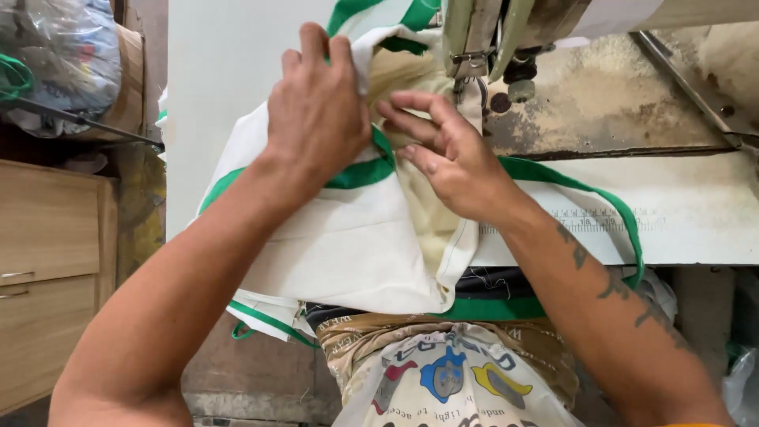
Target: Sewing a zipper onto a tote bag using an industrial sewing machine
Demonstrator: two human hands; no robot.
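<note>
A white fabric bag (348,245) with green trim lies across the sewing table (696,213) and hangs over its front edge. My left hand (316,111) grips a bunched fold of the white fabric near the green band. My right hand (451,154) presses flat on the cream inner fabric, fingers spread, pointing left just in front of the sewing machine's presser foot (472,79). A green strap (609,205) loops off to the right over the table.
The sewing machine head (506,32) stands at the top centre, with a dusty worn plate (617,95) to its right. A wooden cabinet (47,269) is at the left, with plastic-wrapped bundles (63,55) above it.
</note>
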